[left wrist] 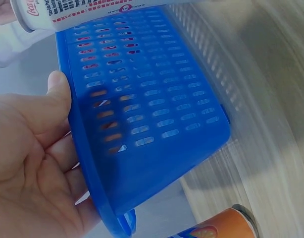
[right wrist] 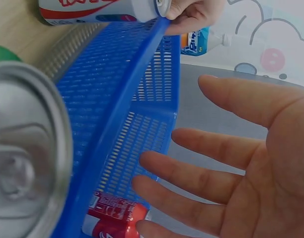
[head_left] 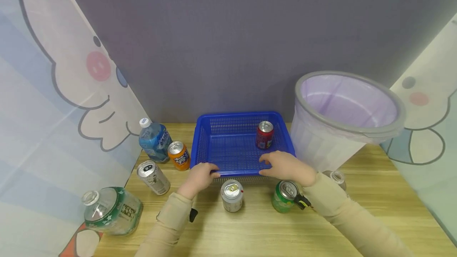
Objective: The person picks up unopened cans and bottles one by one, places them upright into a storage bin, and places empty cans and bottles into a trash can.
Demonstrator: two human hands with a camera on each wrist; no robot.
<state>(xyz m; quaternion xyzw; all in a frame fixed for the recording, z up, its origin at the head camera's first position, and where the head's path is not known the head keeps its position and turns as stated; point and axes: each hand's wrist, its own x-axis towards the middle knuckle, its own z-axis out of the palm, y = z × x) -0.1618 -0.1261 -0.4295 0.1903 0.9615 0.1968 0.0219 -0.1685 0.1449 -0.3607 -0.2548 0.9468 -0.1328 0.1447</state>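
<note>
With my left hand [head_left: 201, 177] I'm gripping the near-left rim of the shallow blue plastic mesh basket [head_left: 228, 152], fingers reaching over to its inside. My right hand [head_left: 287, 165] is hovering at the basket's near-right rim, fingers standing wide apart and holding nothing; I can't quite tell whether a fingertip is touching. For an even hold, I should be matching the right grip to the left, at the same height, and minding the 1 red aluminium can [head_left: 265, 135] that's standing inside the basket's right part, since tilting could be toppling it.

Just in front of the basket's near side, a silver-white aluminium can [head_left: 232, 204] is showing red "Coca" script and "ZERO SUGAR". Left of the basket, an orange aluminium can [head_left: 179, 157] is carrying pale lettering on a dark patch, and just beyond it a clear plastic bottle of blue liquid [head_left: 152, 140] is wearing a blue label with white characters.
</note>
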